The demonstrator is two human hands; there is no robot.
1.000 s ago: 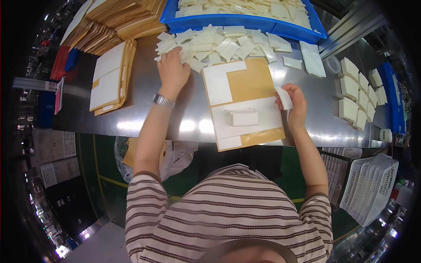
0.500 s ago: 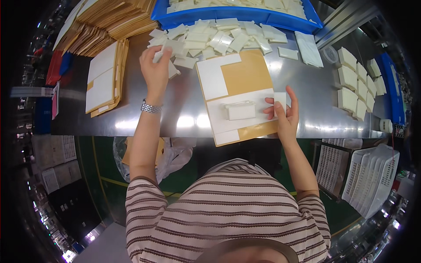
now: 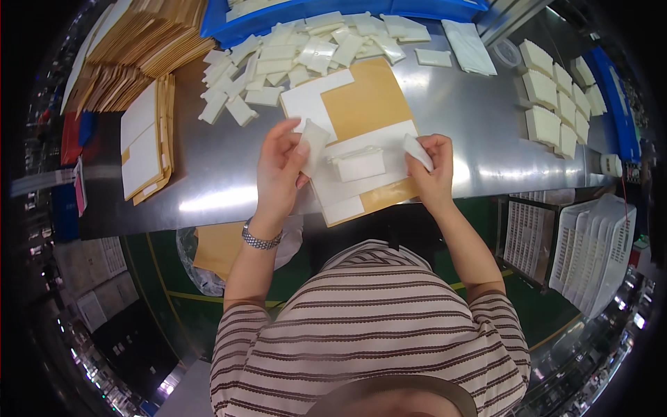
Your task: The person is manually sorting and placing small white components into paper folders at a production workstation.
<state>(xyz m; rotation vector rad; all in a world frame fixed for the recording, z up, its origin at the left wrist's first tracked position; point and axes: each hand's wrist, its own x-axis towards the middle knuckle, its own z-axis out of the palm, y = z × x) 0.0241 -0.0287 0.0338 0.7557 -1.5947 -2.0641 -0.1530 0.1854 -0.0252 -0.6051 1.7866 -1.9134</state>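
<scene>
Before me on the metal table lies a brown envelope [image 3: 375,97] with white labels, slightly tilted. A small white box in clear wrap [image 3: 361,165] rests on its lower white part. At the envelope's left edge, my left hand [image 3: 280,163] grips a wrapped white packet [image 3: 316,144] between thumb and fingers. My right hand [image 3: 433,167], by the right edge, pinches a small flat white piece [image 3: 417,151]; whether it is card or a folded sheet I cannot tell. Beyond the envelope is a loose pile of similar white packets [image 3: 278,55].
A blue tray [image 3: 278,19] stands behind the pile. Envelope stacks [image 3: 146,132] occupy the left side. White blocks [image 3: 542,90] stand in rows at the right, near a white folded bag [image 3: 469,47]. White plastic baskets [image 3: 590,271] are below the table's right end.
My left hand has come from the pile toward the envelope with a packet. My right hand has closed its fingers around the flat white piece and turned it. The view has shifted slightly.
</scene>
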